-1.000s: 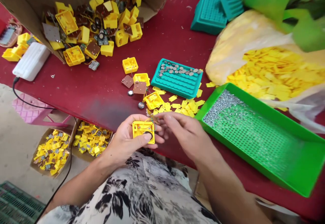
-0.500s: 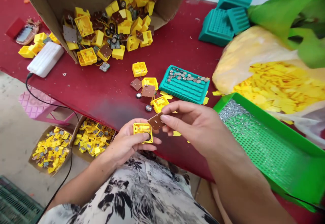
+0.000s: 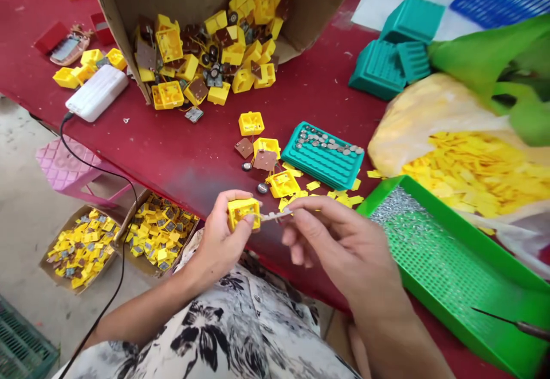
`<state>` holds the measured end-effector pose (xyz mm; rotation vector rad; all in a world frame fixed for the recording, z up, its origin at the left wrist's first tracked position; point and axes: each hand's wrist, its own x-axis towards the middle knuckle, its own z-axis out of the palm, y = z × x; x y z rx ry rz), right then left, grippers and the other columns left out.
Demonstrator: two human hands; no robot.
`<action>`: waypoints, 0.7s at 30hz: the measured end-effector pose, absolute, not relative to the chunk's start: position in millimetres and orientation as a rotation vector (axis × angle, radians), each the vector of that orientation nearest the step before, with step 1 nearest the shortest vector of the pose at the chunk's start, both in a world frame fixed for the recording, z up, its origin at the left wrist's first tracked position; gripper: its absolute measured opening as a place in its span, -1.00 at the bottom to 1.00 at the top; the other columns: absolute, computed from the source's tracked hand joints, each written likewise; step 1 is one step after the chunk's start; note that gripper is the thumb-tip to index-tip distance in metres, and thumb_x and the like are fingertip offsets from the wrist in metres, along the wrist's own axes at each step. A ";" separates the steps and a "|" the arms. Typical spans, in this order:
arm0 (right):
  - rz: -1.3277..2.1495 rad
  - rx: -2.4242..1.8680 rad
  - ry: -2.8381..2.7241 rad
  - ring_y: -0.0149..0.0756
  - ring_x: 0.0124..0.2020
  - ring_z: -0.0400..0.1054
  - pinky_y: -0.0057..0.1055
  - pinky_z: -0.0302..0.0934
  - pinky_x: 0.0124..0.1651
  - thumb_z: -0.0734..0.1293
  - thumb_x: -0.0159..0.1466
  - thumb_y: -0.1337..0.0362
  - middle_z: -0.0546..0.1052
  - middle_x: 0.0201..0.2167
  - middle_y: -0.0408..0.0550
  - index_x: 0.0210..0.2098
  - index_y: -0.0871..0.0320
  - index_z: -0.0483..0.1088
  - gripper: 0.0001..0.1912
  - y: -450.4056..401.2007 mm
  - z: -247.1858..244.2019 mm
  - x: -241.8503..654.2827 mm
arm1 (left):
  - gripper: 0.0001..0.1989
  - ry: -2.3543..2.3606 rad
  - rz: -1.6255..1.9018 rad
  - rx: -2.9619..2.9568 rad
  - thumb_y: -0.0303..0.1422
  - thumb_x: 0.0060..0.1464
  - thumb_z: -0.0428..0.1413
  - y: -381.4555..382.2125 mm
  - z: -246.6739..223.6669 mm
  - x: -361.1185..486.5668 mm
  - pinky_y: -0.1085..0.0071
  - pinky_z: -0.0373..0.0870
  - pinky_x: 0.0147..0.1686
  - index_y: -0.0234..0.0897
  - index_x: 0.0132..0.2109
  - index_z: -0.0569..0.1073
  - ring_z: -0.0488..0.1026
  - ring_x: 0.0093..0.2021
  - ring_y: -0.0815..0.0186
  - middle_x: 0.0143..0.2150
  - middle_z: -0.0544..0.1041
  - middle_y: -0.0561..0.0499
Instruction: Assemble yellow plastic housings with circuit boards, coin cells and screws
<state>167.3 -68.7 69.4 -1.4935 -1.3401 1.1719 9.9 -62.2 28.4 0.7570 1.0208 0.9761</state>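
My left hand [image 3: 219,236] grips a small square yellow plastic housing [image 3: 243,213], with the thumb across its front. My right hand [image 3: 339,247] pinches a thin brown circuit board [image 3: 275,215] between thumb and forefinger. The board shows edge-on, with its tip close to the housing. On the red-covered table [image 3: 180,150] beyond the hands lie a yellow housing [image 3: 282,184], a loose brown board [image 3: 265,160] and a round metal button cell [image 3: 262,188].
A tipped cardboard box [image 3: 116,12] spills yellow housings. A teal tray [image 3: 322,156] holds button cells. To the right are a green perforated tray [image 3: 447,264] of screws and a bag of yellow pieces [image 3: 468,173]. A thin pointed tool [image 3: 511,324] enters at lower right.
The brown board has turned from flat to edge-on and now sits closer to the housing. My left hand has rotated the housing. The whole view has shifted slightly.
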 end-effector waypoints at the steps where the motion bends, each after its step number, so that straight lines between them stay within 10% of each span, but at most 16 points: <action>1: 1.334 -1.469 -1.233 -0.43 -0.73 0.32 -0.54 0.19 -0.72 0.27 0.32 -0.02 0.48 -0.61 -0.18 -0.31 0.14 0.38 -0.67 -67.5 66.6 168.0 | -0.76 1.062 1.008 0.860 -0.39 0.15 0.16 -63.6 26.6 9.5 0.36 0.40 -0.09 -0.22 -0.03 0.37 0.48 -0.12 0.28 -0.07 0.51 -0.06; 7: 1.514 -1.454 -1.013 -0.37 -0.68 0.41 -0.53 0.35 -0.63 0.44 0.14 0.00 0.48 -0.63 -0.20 -0.31 0.15 0.31 -0.61 -60.9 57.9 163.7 | -0.77 1.176 1.061 1.134 -0.39 0.20 0.10 -64.2 21.3 8.6 0.36 0.30 -0.02 -0.21 0.01 0.37 0.45 -0.08 0.27 -0.02 0.51 -0.07; 15: 0.899 -1.474 -1.299 -0.39 -0.47 0.51 -0.49 0.47 -0.41 0.38 0.22 0.34 0.59 -0.41 -0.13 -0.28 0.12 0.41 -0.93 -72.4 68.1 146.3 | -0.56 0.839 0.851 0.321 -0.55 -0.25 0.23 -56.3 29.6 11.4 0.31 0.44 -0.18 -0.27 -0.13 0.39 0.48 -0.27 0.32 -0.24 0.53 0.03; 21: 0.436 -1.230 -1.914 -0.34 -0.23 0.49 -0.37 0.44 -0.16 0.33 0.23 0.51 0.57 -0.27 -0.08 -0.23 0.12 0.43 -0.81 -84.0 66.8 146.6 | -0.58 0.674 0.806 0.069 -0.45 -0.31 0.20 -57.0 30.6 0.8 0.42 0.41 -0.32 -0.34 -0.16 0.52 0.47 -0.33 0.32 -0.32 0.58 -0.02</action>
